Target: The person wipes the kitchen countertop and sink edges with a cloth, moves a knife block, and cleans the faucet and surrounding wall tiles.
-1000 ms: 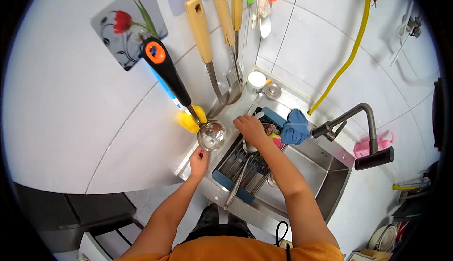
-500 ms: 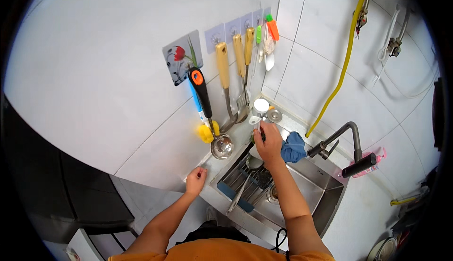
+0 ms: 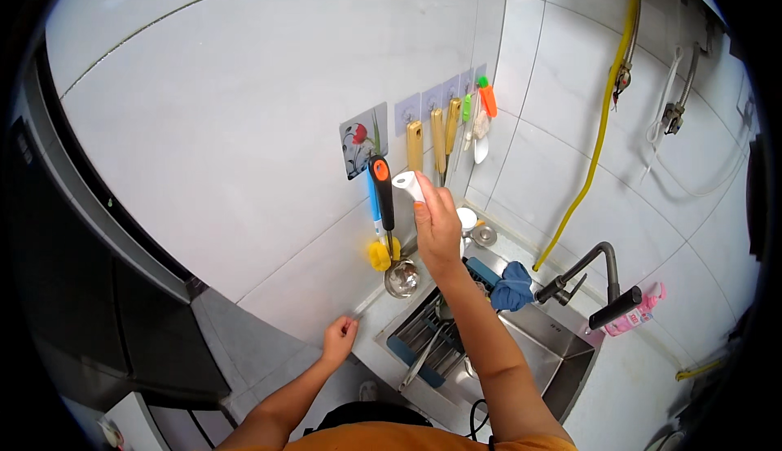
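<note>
My right hand [image 3: 438,227] is raised in front of the tiled wall, closed around a white handle [image 3: 405,182] with a hole in its end. The rest of that utensil is hidden by the hand. Just left of it hangs a black-handled ladle [image 3: 381,194] with an orange hanging hole, beside a blue-handled brush with a yellow head [image 3: 380,254]. Behind the hand hang several utensils with wooden handles [image 3: 415,143]. My left hand [image 3: 340,337] is low by the counter's left edge, its fingers curled and apparently nothing in them.
Below my right arm, a drying rack [image 3: 417,359] with utensils lies across the steel sink [image 3: 562,337]. A blue cloth [image 3: 513,286], a dark faucet [image 3: 603,255] and a pink soap bottle [image 3: 635,312] stand along its back. A white-lidded jar [image 3: 467,220] sits in the corner.
My right hand has lifted the white-handled utensil from above the rack, up and left toward the hanging utensils. The view has tilted upward. My left hand stays by the counter edge.
</note>
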{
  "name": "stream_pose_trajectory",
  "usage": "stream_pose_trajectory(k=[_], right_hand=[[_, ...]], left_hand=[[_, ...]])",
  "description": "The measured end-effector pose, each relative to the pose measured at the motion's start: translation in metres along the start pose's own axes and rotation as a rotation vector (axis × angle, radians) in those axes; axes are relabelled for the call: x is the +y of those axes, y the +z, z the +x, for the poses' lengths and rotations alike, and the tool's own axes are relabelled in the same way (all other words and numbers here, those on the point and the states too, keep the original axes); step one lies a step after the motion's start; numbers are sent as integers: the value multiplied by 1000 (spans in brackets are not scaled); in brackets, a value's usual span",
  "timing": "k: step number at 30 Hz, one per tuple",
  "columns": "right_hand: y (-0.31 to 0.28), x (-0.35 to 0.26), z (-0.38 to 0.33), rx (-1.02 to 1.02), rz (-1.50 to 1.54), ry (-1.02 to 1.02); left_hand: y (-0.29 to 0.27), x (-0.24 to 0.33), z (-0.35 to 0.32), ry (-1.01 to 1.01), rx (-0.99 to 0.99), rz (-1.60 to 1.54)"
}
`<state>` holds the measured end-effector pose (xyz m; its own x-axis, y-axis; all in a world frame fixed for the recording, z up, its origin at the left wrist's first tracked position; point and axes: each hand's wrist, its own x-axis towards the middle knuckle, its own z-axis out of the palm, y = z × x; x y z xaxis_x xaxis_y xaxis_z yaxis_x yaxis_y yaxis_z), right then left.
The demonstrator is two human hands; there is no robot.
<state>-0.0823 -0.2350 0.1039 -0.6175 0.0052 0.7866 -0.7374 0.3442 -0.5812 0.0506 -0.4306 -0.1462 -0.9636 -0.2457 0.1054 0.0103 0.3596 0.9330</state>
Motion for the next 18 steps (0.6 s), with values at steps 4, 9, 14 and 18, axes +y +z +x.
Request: stream_pose_trajectory(k=[4,9,14,18], right_hand=[[7,4,8,112,9,-27],[-4,34,12,223,219,281],[-19,67,29,306,248,328],[-30,95,68,389,167,303]], left_hand=[[-6,-18,-8,-87,-12,-95],[-7,-18,-11,-96,22,-51],[-2,-16,-7,-92,-7,-30],[6,7,-3,-34,-40,-17]])
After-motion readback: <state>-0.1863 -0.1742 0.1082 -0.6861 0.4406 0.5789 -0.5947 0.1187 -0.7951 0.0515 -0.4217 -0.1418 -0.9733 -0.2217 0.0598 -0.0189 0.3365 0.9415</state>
